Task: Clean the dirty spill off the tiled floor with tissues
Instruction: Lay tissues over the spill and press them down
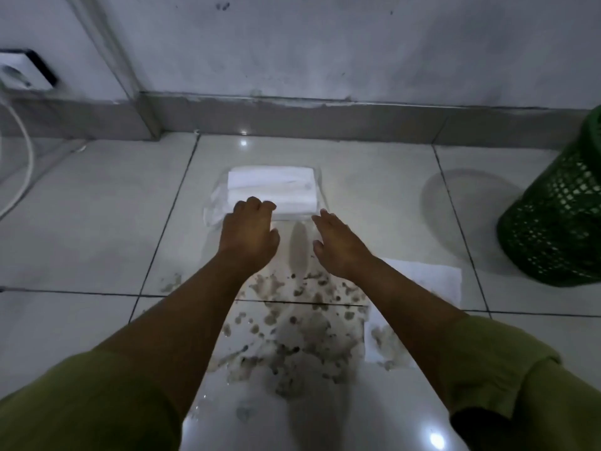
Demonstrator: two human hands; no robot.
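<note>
A brown, blotchy spill spreads over the glossy white floor tiles between my forearms. Beyond it lies a pack of white tissues in a clear plastic wrap. My left hand reaches onto the pack's near left edge, its fingertips curled down on the wrap. Just short of the pack's near right corner hovers my right hand, fingers straight and holding nothing. One white tissue lies flat on the spill's right side, partly under my right forearm, its lower part stained brown.
A green mesh waste basket stands at the right edge. The grey wall and skirting run close behind the tissue pack. A wall socket and a white cable are at the far left.
</note>
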